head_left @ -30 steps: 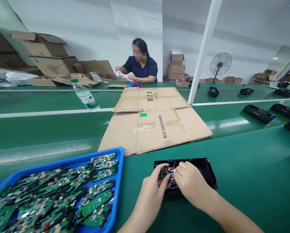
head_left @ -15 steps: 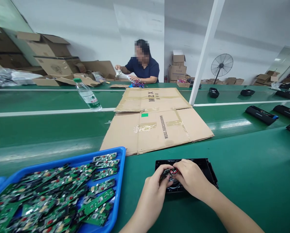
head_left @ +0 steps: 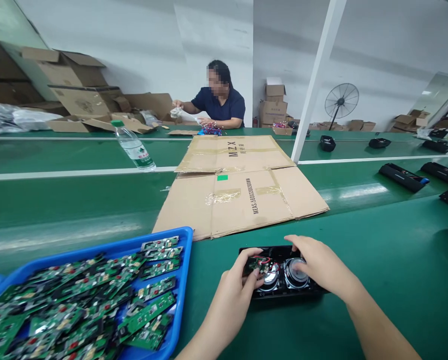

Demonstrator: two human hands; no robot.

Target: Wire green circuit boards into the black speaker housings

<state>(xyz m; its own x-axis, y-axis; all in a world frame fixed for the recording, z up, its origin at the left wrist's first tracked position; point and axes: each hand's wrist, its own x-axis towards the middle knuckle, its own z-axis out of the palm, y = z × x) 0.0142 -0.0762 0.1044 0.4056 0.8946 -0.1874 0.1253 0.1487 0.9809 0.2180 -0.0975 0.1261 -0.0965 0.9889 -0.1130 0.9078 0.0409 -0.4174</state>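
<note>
A black speaker housing [head_left: 280, 294] lies open on the green table, with two round silver speakers inside. Over its left end, my left hand [head_left: 242, 272] grips a small circuit board [head_left: 259, 265] between thumb and fingers; red and black wires run from the board. My right hand [head_left: 317, 260] is over the right end, its fingers apart, the thumb by the right speaker [head_left: 297, 275] and the index finger at the far rim. It holds nothing that I can see.
A blue tray [head_left: 188, 270] of many green circuit boards stands at the left. Flattened cardboard [head_left: 231, 200] lies ahead, beside a water bottle [head_left: 133, 147]. Across the bench a person [head_left: 224, 102] handles white material. Black housings [head_left: 403, 177] rest at the right.
My right hand has let go of the wires by the board and moved right, its fingers spreading. Both speakers now show. My left hand keeps the board at the left end.
</note>
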